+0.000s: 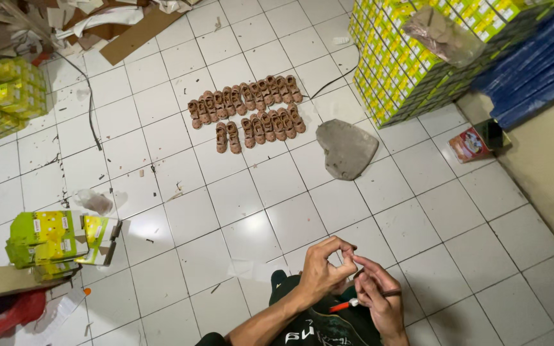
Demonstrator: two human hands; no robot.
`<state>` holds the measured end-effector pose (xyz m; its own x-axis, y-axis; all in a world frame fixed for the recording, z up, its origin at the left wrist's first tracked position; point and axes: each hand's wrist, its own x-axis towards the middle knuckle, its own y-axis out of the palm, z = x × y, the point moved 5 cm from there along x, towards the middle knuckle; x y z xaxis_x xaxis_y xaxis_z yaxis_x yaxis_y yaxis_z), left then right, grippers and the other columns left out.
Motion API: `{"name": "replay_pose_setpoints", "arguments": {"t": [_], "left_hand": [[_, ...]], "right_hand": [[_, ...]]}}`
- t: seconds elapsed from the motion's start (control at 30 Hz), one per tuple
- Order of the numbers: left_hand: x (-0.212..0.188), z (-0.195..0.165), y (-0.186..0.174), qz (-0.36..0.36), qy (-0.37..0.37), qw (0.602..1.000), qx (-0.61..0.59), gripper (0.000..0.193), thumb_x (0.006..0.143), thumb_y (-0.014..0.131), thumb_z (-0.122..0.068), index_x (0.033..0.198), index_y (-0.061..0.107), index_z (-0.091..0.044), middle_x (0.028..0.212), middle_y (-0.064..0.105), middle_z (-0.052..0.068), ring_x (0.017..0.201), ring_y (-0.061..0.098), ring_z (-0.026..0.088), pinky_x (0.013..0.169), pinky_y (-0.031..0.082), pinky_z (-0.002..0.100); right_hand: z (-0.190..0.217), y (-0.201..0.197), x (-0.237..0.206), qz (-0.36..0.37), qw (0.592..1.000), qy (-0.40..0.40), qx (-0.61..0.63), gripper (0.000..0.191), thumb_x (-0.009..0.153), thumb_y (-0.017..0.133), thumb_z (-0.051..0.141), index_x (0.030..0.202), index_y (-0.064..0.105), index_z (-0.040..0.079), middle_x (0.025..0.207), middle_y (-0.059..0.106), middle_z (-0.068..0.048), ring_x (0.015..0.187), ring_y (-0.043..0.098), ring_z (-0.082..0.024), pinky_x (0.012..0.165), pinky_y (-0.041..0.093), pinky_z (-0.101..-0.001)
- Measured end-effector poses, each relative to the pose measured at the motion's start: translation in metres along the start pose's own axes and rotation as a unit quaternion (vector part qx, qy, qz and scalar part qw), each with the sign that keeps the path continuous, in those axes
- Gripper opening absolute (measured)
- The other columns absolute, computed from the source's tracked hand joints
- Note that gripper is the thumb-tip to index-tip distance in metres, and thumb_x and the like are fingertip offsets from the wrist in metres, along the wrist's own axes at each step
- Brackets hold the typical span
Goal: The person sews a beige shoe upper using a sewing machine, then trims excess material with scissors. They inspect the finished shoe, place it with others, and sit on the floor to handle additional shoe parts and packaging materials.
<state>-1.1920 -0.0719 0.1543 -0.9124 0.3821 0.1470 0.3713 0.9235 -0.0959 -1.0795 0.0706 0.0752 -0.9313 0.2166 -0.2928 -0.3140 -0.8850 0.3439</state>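
Note:
My left hand (324, 269) and my right hand (379, 298) meet low in the head view, fingertips touching over my lap. My right hand holds a thin pen-like tool (361, 300) with an orange end, lying across its palm. My left hand's fingers pinch at the tip of my right fingers; what sits between them is too small to tell. On the white tiled floor (238, 192) ahead, several small brown clay shoe-shaped pieces (248, 112) lie in two rows. A grey flat lump of clay (346, 148) rests beside them.
A stack of yellow-green cartons (411, 57) stands at the upper right beside blue sheets (533, 70). More yellow-green cartons (52, 240) lie at the left, with cardboard scraps (129, 32) at the top left. A black cable (91, 109) crosses the tiles. A red packet (472, 144) lies by the wall.

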Motion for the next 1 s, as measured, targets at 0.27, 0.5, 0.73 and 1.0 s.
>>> {"name": "replay_pose_setpoints", "arguments": {"t": [0.27, 0.5, 0.73, 1.0], "left_hand": [[0.117, 0.033, 0.055, -0.041, -0.001, 0.999, 0.029, 0.01, 0.085, 0.071, -0.006, 0.09, 0.066, 0.001, 0.085, 0.071, 0.013, 0.079, 0.072, 0.023, 0.075, 0.057, 0.033], [0.218, 0.045, 0.093, -0.148, -0.048, 0.988, -0.02, 0.01, 0.085, 0.066, -0.007, 0.087, 0.062, 0.002, 0.083, 0.072, 0.011, 0.087, 0.073, 0.017, 0.077, 0.056, 0.03], [0.274, 0.094, 0.1, -0.226, -0.188, 0.956, -0.004, 0.015, 0.086, 0.056, -0.008, 0.085, 0.064, 0.005, 0.067, 0.065, 0.012, 0.063, 0.06, 0.016, 0.062, 0.05, 0.031], [0.376, 0.129, 0.046, -0.219, -0.209, 0.953, 0.021, 0.018, 0.085, 0.068, -0.014, 0.081, 0.065, 0.004, 0.073, 0.072, 0.013, 0.068, 0.066, 0.015, 0.069, 0.055, 0.031]], "right_hand": [[0.044, -0.084, 0.162, 0.115, 0.991, 0.063, -0.003, 0.035, 0.102, 0.06, 0.017, 0.125, 0.068, -0.009, 0.076, 0.054, -0.003, 0.057, 0.036, -0.005, 0.049, 0.027, -0.0221], [0.135, -0.12, 0.3, 0.216, 0.959, 0.141, -0.113, 0.027, 0.095, 0.067, 0.016, 0.113, 0.072, -0.003, 0.068, 0.049, 0.003, 0.054, 0.034, -0.003, 0.046, 0.028, -0.0208], [0.152, -0.122, 0.415, 0.272, 0.926, 0.131, -0.226, 0.014, 0.09, 0.077, 0.007, 0.09, 0.065, -0.001, 0.079, 0.062, 0.002, 0.065, 0.05, -0.002, 0.054, 0.041, -0.0201], [0.135, -0.06, 0.517, 0.293, 0.92, 0.155, -0.21, 0.018, 0.089, 0.072, 0.007, 0.104, 0.074, -0.003, 0.089, 0.076, -0.003, 0.078, 0.069, -0.004, 0.069, 0.055, -0.0193]]}}
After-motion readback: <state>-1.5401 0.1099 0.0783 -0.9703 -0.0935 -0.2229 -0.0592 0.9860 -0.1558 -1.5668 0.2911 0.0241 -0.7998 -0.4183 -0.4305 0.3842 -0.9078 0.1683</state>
